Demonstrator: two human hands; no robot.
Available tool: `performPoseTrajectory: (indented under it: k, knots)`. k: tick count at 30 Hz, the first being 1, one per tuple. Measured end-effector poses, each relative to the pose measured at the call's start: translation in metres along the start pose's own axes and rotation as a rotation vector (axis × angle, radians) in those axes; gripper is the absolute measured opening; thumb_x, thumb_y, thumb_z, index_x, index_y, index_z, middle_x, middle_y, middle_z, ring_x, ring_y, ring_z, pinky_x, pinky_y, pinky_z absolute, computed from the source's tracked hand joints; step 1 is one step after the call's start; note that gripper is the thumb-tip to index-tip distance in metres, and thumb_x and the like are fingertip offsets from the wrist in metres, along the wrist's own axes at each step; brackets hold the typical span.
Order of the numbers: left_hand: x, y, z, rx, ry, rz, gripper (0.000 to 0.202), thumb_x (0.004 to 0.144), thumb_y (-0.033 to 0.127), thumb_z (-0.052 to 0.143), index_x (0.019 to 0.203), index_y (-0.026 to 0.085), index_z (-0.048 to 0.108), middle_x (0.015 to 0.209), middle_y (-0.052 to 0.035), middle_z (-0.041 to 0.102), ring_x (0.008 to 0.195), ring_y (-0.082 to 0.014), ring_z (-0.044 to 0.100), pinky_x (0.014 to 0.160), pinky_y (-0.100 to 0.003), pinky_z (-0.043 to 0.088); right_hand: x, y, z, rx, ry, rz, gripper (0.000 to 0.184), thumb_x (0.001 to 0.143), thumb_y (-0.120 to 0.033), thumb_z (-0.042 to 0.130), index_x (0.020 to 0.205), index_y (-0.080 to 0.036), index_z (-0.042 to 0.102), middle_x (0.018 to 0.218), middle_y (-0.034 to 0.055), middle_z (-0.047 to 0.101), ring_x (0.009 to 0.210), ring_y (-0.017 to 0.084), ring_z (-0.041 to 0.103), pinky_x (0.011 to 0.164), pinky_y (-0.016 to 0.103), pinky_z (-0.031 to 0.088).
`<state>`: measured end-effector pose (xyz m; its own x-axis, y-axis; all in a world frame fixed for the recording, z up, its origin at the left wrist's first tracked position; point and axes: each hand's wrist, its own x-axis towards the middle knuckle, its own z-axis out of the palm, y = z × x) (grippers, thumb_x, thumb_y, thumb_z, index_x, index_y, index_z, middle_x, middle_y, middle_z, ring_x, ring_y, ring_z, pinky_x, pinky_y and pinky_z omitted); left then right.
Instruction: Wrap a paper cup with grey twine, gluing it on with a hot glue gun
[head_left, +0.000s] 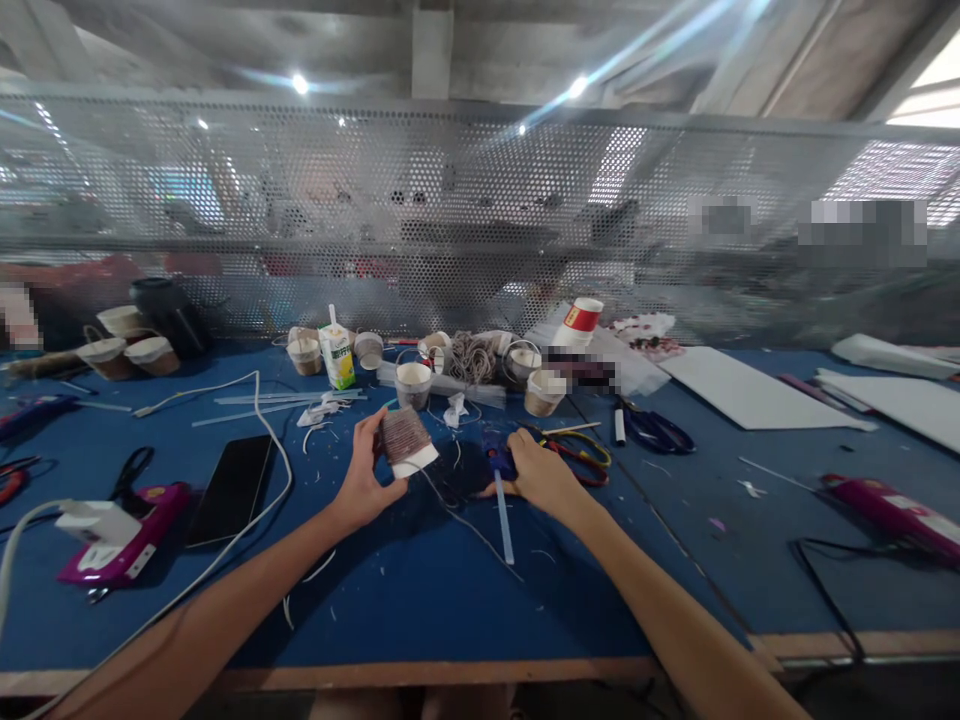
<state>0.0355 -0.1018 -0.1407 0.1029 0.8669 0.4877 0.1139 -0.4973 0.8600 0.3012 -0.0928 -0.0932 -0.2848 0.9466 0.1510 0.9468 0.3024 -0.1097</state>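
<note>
My left hand (371, 475) grips a small white cup (409, 440) by its side, fingers on one edge and thumb below. Brown cord is wound around most of the cup, and a white band shows at its lower end. A loose strand of cord (469, 520) trails from it across the table. My right hand (536, 465) is closed around a blue glue gun (497, 450); a translucent glue stick (504, 520) sticks out of it towards me. Scissors with yellow and red handles (592, 460) lie just beyond my right hand, partly covered by it.
Several cord-wrapped cups (413, 385), a drink carton (337, 355) and a bundle of cord (474, 358) stand along the back. A phone (232, 490), a purple power strip (127, 540) and a white cable (281, 450) lie left. White boards (757, 390) and dark-handled scissors (660, 430) are right.
</note>
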Motion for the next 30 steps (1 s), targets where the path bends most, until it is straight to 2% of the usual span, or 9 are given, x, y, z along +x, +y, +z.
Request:
performPoseTrajectory:
  k: [3,6,9,11,15,19,24,27,30]
  knots:
    - [0.000,-0.001,0.000,-0.001,-0.012,-0.002,0.085,0.066,0.018,0.061,0.140,0.023,0.021,0.131,-0.0113,0.029,0.122,-0.0275,0.043,0.104,-0.044,0.041,0.004,0.016,0.002,-0.056,-0.060,-0.059,0.053,0.060,-0.045,0.080,0.092,-0.015,0.050,0.098,0.0113,0.053,0.084,0.029,0.063,0.070,0.036,0.051]
    - [-0.001,-0.002,0.000,0.003,-0.024,-0.001,0.085,0.068,0.019,0.061,0.142,0.025,0.019,0.131,-0.0107,0.029,0.121,-0.0267,0.045,0.103,-0.044,0.042,0.007,0.030,0.001,-0.009,0.019,-0.140,0.070,0.052,-0.051,0.083,0.101,-0.014,0.049,0.101,0.0135,0.051,0.096,0.036,0.059,0.078,0.045,0.051]
    - [0.000,-0.002,-0.001,0.026,-0.029,0.005,0.085,0.069,0.020,0.062,0.143,0.026,0.019,0.130,-0.0101,0.029,0.119,-0.0261,0.046,0.101,-0.043,0.044,0.005,0.035,-0.006,0.081,0.111,-0.164,0.087,0.052,-0.056,0.081,0.118,-0.014,0.043,0.114,0.0183,0.047,0.111,0.042,0.049,0.089,0.056,0.045]
    - [0.000,-0.002,0.000,0.047,-0.030,0.007,0.086,0.070,0.020,0.062,0.143,0.026,0.019,0.129,-0.0098,0.030,0.119,-0.0261,0.046,0.101,-0.042,0.045,0.003,0.031,-0.012,0.202,0.134,-0.181,0.084,0.061,-0.057,0.075,0.124,-0.017,0.038,0.122,0.0188,0.043,0.119,0.041,0.044,0.096,0.056,0.041]
    - [0.001,-0.002,0.001,0.066,-0.024,0.011,0.083,0.070,0.021,0.063,0.142,0.025,0.022,0.128,-0.0096,0.031,0.119,-0.0258,0.046,0.102,-0.042,0.044,-0.003,0.008,-0.013,0.555,0.146,-0.249,0.054,0.082,-0.047,0.059,0.125,-0.021,0.038,0.126,0.0145,0.045,0.119,0.029,0.046,0.100,0.048,0.040]
    - [0.001,-0.002,0.003,0.011,-0.002,0.000,0.080,0.068,0.024,0.065,0.138,0.023,0.025,0.132,-0.0113,0.031,0.124,-0.0270,0.043,0.105,-0.043,0.041,-0.010,-0.019,-0.002,0.797,-0.028,-0.266,0.041,0.086,-0.045,0.055,0.117,-0.020,0.044,0.121,0.0132,0.053,0.104,0.023,0.055,0.088,0.041,0.047]
    - [0.000,0.002,0.005,-0.081,0.033,-0.049,0.079,0.068,0.026,0.066,0.135,0.021,0.024,0.134,-0.0134,0.034,0.124,-0.0271,0.044,0.107,-0.044,0.038,-0.014,-0.039,0.006,1.038,-0.315,-0.273,0.039,0.084,-0.049,0.058,0.104,-0.019,0.042,0.111,0.0109,0.063,0.093,0.019,0.059,0.079,0.035,0.045]
    - [0.001,0.002,0.005,-0.096,0.081,-0.060,0.077,0.068,0.028,0.067,0.133,0.021,0.026,0.133,-0.0130,0.036,0.123,-0.0269,0.045,0.106,-0.044,0.039,-0.014,-0.042,0.008,1.289,-0.429,-0.274,0.041,0.080,-0.048,0.065,0.094,-0.021,0.038,0.089,0.0044,0.066,0.081,0.016,0.063,0.071,0.031,0.046]
    - [0.003,0.000,0.005,-0.104,0.156,-0.089,0.078,0.067,0.028,0.067,0.133,0.021,0.025,0.132,-0.0128,0.037,0.120,-0.0265,0.048,0.104,-0.044,0.040,-0.013,-0.039,0.005,1.501,-0.417,-0.244,0.046,0.073,-0.046,0.073,0.091,-0.022,0.038,0.065,-0.0057,0.059,0.056,0.012,0.059,0.056,0.026,0.045]
